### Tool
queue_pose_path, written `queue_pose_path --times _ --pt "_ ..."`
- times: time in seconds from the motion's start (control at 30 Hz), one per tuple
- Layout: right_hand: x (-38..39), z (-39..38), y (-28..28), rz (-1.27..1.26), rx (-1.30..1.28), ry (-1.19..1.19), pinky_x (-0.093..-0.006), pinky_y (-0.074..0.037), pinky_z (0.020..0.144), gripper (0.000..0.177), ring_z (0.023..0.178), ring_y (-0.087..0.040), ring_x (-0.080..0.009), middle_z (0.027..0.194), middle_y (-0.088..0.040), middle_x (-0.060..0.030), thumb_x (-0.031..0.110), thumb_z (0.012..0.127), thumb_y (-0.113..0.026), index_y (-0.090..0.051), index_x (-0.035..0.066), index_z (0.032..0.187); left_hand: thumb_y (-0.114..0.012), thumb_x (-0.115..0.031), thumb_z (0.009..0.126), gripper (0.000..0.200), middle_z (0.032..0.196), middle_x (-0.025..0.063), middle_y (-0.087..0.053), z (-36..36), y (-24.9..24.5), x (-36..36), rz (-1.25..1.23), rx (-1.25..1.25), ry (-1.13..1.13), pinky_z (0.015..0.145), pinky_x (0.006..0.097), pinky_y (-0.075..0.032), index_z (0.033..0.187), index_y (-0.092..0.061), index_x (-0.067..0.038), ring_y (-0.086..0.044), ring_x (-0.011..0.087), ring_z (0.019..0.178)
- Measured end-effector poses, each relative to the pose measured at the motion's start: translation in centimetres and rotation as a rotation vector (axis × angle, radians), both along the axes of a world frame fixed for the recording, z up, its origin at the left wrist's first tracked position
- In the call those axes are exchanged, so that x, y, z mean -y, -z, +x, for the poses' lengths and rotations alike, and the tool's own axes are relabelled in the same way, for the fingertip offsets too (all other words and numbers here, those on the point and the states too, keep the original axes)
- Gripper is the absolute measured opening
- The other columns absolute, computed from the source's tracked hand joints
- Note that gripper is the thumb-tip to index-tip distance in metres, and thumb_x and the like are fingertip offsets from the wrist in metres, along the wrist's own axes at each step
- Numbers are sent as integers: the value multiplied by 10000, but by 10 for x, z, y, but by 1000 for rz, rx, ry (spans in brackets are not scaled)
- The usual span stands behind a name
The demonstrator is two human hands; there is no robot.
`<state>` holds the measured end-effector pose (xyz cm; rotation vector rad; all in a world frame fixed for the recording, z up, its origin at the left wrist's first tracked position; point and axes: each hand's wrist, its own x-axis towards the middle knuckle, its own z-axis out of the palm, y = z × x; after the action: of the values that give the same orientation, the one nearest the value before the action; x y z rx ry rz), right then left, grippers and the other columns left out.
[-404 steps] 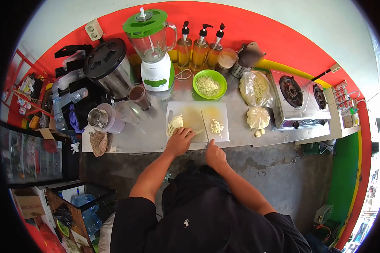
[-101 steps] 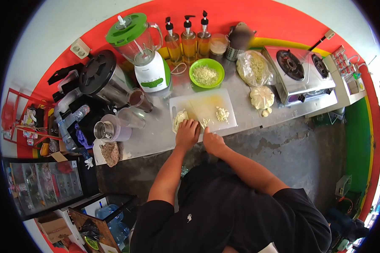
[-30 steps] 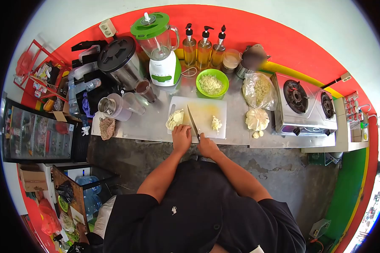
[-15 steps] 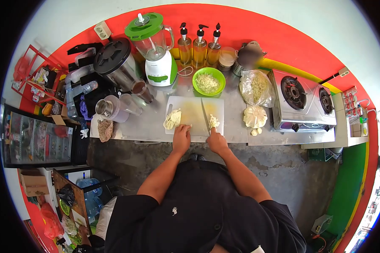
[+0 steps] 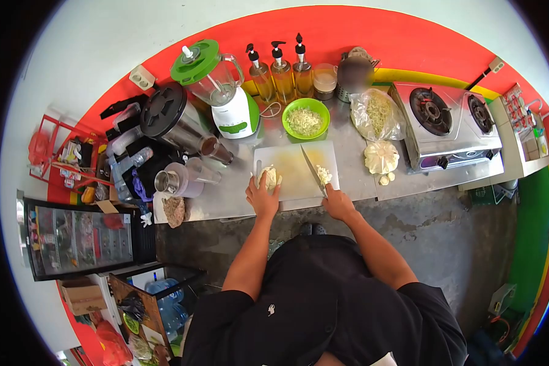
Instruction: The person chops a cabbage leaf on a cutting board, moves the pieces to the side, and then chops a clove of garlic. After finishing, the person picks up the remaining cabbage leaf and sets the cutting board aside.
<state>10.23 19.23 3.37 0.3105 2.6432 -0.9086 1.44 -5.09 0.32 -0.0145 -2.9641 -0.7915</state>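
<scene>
On the white cutting board [image 5: 294, 189] lies a pale wedge of cabbage [image 5: 268, 176] at the left. My left hand [image 5: 262, 196] rests on it, its fingers curled over the leaves. My right hand [image 5: 339, 204] is closed on the handle of a knife [image 5: 312, 166], whose blade lies slantwise across the board and points away from me. Just right of the blade is a small heap of chopped cabbage [image 5: 324, 175]. Behind the board stands a green bowl [image 5: 306, 136] with finely cut pale pieces in it.
A clear bag of shreds [image 5: 377, 116] and a pale ribbed clump [image 5: 381, 158] lie right of the board, before the gas stove [image 5: 448, 125]. At the back left are a blender [image 5: 230, 116] and pump bottles [image 5: 282, 79]. A jug [image 5: 186, 180] stands left.
My left hand has moved from the board's front edge up onto the cabbage wedge. My right hand still holds the knife beside the chopped heap. The whole view has turned slightly.
</scene>
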Motion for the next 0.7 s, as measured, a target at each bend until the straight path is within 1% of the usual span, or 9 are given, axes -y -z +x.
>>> queue_pose_path --times 0.17,0.23,0.27,0.37,0.43,0.47,0.53,0.63,0.7 --pt "-1 8 -2 -44 -43 46 -606 -498 808 364 896 -644 -524 928 -671 -323 230 913 -580 -437 28 1180 -784 -229 830 520 1472 151 -392 -10 7 19 141 35 56 1063 527 -370 1325 -627 -238 -386 412 1283" --pt "-2 9 -4 -22 -34 54 -608 -492 799 381 887 -640 -526 921 -671 -322 247 917 -591 -438 35 1195 -777 -149 824 458 1432 158 -425 -3 -7 16 -68 -136 -75 1024 494 -417 1262 -662 -218 -438 401 1223" --pt "-3 9 -5 -16 -34 54 -608 -492 799 381 887 -640 -526 921 -671 -322 247 917 -591 -438 35 1195 -777 -149 824 458 1432 158 -425 -5 -4 19 -61 -135 -74 1024 494 -417 1262 -662 -218 -438 401 1223" --pt "-6 12 -2 4 -83 48 -606 -493 791 395 874 -638 -526 905 -671 -319 246 915 -606 -441 35 1205 -765 -111 822 402 1347 154 -515 -11 12 29 116 -131 -42 1013 441 -434 1213 -692 -167 -487 369 1165" --pt "-8 12 -1 -42 -128 69 -603 -492 787 410 873 -637 -522 893 -673 -309 236 909 -619 -450 25 1218 -778 -85 790 334 1130 147 -654 -15 17 32 177 -152 -23 960 428 -464 1121 -729 -71 -594 352 1063" --pt "-10 14 -2 -29 -129 71 -603 -492 787 410 873 -637 -522 893 -673 -309 236 909 -619 -450 25 1218 -778 -85 790 334 1130 147 -654 -18 19 35 190 -151 -22 960 428 -464 1121 -729 -71 -594 352 1063" --pt "-14 17 -11 -18 -139 122 -599 -483 778 406 864 -632 -517 874 -665 -308 227 902 -627 -473 8 1206 -750 -28 802 231 989 157 -693 -25 18 37 299 -184 -36 862 404 -517 1032 -740 -12 -659 332 955" --pt "-25 20 -23 -44 -170 183 -593 -474 771 411 857 -624 -520 857 -654 -308 237 898 -630 -496 -6 1200 -729 -11 818 190 974 166 -701 -34 6 24 529 -159 -89 787 394 -544 1008 -737 7 -690 315 911" --pt "-32 27 -25 -28 -221 241 -577 -469 741 406 831 -623 -515 818 -646 -300 215 886 -644 -509 -11 1195 -717 3 814 203 1011 154 -706 -35 -13 -5 572 -187 -30 778 384 -551 1015 -743 -16 -684 319 931"
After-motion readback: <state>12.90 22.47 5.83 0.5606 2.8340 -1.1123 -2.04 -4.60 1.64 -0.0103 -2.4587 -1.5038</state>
